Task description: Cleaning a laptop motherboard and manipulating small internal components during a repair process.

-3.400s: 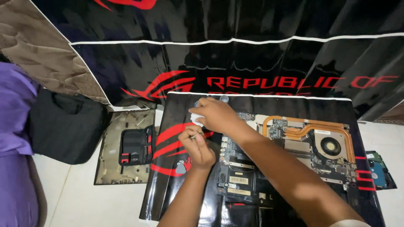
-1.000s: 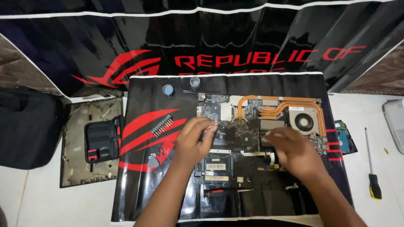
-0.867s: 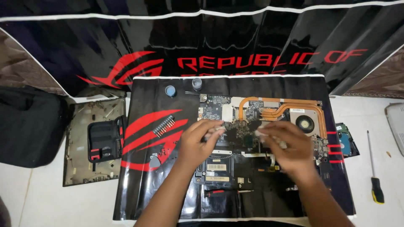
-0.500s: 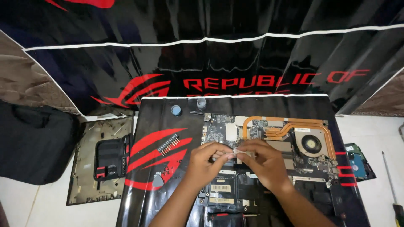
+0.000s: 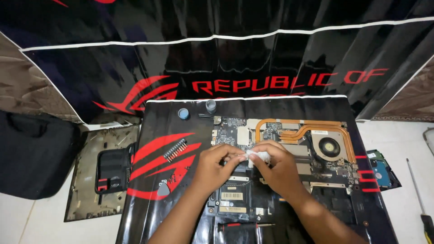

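Note:
An opened laptop lies on a black and red mat (image 5: pixel 153 149), its motherboard (image 5: pixel 235 131) bare, with copper heat pipes (image 5: pixel 298 129) and a round fan (image 5: pixel 329 147) at the right. My left hand (image 5: pixel 217 165) and my right hand (image 5: pixel 275 165) meet over the middle of the board. My right hand pinches a small white wad, like tissue (image 5: pixel 258 156). The fingertips of my left hand touch the wad's left end and press on the board beside it.
A small blue cap (image 5: pixel 183 113) and a grey cap (image 5: pixel 210 105) stand at the mat's far edge. A row of screws (image 5: pixel 175 149), a grey pick (image 5: pixel 163 189), a laptop bottom cover (image 5: pixel 101 174), a black bag (image 5: pixel 34 156), a hard drive (image 5: pixel 382 169) and screwdrivers (image 5: pixel 418 199) lie around.
Both hands have come together over the centre of the board; the right hand moved left from the fan area and now holds the white wad. The view has shifted slightly.

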